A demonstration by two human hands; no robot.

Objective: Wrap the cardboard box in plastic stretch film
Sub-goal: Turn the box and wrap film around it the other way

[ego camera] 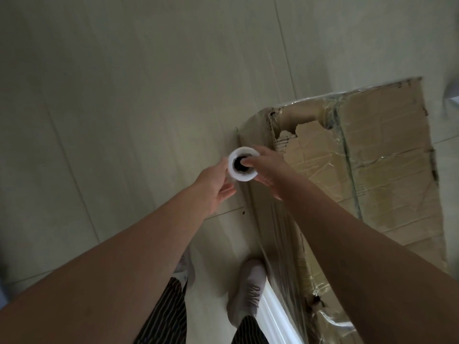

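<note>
Floor tiles (124,95); left hand (215,186), right hand (269,171) grip film roll (241,177), fingertip hidden inside

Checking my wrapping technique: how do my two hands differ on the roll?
The left hand grips the roll from outside; the right hand has a digit in its core. The left hand is over the floor, the right hand beside the box. Both hold the roll.

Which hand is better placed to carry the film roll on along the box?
Right, probably. The right hand hooks a finger into the film roll and is nearer the cardboard box, above the stretched film. The left hand only cups the roll's outer wall, away from the box.
</note>
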